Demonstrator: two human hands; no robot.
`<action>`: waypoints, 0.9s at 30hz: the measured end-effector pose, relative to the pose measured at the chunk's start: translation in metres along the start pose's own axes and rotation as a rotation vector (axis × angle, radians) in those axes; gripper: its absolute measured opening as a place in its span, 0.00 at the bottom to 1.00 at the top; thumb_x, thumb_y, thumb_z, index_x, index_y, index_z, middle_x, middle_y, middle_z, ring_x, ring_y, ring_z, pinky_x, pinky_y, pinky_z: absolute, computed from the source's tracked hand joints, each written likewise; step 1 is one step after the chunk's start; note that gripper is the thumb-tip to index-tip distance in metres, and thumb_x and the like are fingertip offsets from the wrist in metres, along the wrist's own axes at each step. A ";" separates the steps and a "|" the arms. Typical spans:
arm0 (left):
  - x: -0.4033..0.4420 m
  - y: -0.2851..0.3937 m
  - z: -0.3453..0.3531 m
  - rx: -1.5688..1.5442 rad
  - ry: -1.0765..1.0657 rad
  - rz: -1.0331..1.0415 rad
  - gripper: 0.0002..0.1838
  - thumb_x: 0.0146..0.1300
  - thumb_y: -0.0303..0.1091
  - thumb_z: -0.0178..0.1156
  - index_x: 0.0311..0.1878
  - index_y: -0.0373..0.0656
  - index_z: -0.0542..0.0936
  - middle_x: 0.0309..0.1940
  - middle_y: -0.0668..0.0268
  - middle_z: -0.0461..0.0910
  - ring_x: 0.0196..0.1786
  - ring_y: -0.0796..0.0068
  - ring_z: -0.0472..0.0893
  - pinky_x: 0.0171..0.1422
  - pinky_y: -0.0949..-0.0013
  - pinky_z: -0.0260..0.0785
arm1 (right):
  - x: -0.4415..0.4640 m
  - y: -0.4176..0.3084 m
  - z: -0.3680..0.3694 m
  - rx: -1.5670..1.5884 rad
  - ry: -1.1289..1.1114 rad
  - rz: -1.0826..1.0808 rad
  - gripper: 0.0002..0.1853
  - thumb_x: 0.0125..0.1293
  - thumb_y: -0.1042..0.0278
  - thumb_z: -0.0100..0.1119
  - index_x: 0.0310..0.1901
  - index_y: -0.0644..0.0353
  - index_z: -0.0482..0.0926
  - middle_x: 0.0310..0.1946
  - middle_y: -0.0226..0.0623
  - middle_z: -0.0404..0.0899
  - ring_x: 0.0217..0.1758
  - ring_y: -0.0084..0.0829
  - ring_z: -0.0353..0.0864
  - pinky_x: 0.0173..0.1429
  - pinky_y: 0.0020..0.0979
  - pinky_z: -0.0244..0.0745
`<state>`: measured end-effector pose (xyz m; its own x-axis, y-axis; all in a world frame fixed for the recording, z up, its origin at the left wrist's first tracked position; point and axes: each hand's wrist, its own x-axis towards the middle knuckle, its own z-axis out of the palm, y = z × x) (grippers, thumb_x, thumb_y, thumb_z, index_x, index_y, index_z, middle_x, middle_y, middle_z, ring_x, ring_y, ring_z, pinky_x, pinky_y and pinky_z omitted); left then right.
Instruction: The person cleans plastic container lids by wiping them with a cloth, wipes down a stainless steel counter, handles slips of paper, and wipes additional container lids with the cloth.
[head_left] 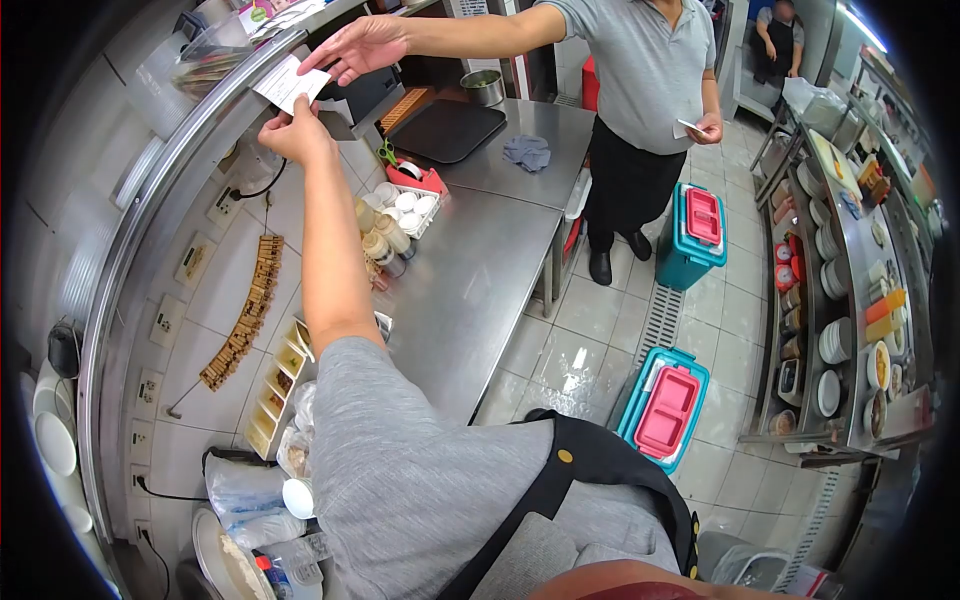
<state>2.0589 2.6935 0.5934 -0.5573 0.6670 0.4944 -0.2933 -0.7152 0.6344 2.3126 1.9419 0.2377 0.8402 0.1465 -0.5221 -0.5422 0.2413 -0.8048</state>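
Note:
My left hand (298, 138) is raised at the upper left, with its thumb and fingers pinched on the lower edge of a white paper slip (285, 82). The slip carries faint print and lies close to the metal rail (190, 130) of the shelf. From the right, a co-worker's hand (365, 45) reaches to the slip with fingers spread; its fingertips overlap the slip's right edge, and I cannot tell whether they grip it. Another small white paper (690, 127) is in the co-worker's other hand. My right hand is out of view.
Below my arm, a steel counter (455, 280) holds a black tray (447, 131), a blue cloth (527, 153), squeeze bottles (388, 235) and a basket of white lids (410, 208). Two teal bins with pink lids (668, 410) stand on the tiled floor. Shelves of dishes (832, 260) line the right.

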 end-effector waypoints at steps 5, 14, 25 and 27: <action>-0.026 0.026 -0.022 0.398 -0.147 0.605 0.17 0.58 0.18 0.57 0.51 0.37 0.70 0.47 0.55 0.67 0.40 0.67 0.78 0.39 0.72 0.73 | -0.003 0.002 -0.004 0.003 0.003 0.015 0.19 0.68 0.56 0.47 0.49 0.63 0.77 0.43 0.41 0.80 0.41 0.36 0.80 0.40 0.34 0.80; 0.005 0.022 -0.027 0.684 -0.160 0.577 0.20 0.58 0.26 0.55 0.55 0.41 0.79 0.48 0.53 0.71 0.43 0.62 0.77 0.48 0.65 0.72 | -0.013 0.008 -0.014 0.018 0.010 0.037 0.20 0.68 0.55 0.47 0.50 0.63 0.77 0.44 0.42 0.80 0.41 0.37 0.81 0.40 0.34 0.81; -0.070 0.045 -0.032 0.818 -0.379 0.341 0.57 0.58 0.41 0.61 0.73 0.41 0.25 0.68 0.29 0.16 0.73 0.30 0.24 0.75 0.51 0.45 | -0.031 -0.004 -0.054 0.101 0.002 0.031 0.22 0.68 0.54 0.46 0.52 0.63 0.76 0.46 0.42 0.80 0.42 0.38 0.81 0.39 0.34 0.82; -0.131 0.026 -0.036 0.824 -0.576 0.313 0.56 0.58 0.41 0.61 0.73 0.40 0.29 0.70 0.31 0.24 0.74 0.32 0.29 0.77 0.51 0.36 | -0.042 -0.020 -0.075 0.154 -0.034 0.011 0.22 0.68 0.54 0.46 0.53 0.63 0.76 0.47 0.43 0.80 0.42 0.38 0.81 0.39 0.34 0.82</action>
<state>2.0962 2.5796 0.5233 -0.0004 0.6299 0.7767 0.5394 -0.6539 0.5306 2.2874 1.8595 0.2544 0.8355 0.1819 -0.5186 -0.5459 0.3833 -0.7450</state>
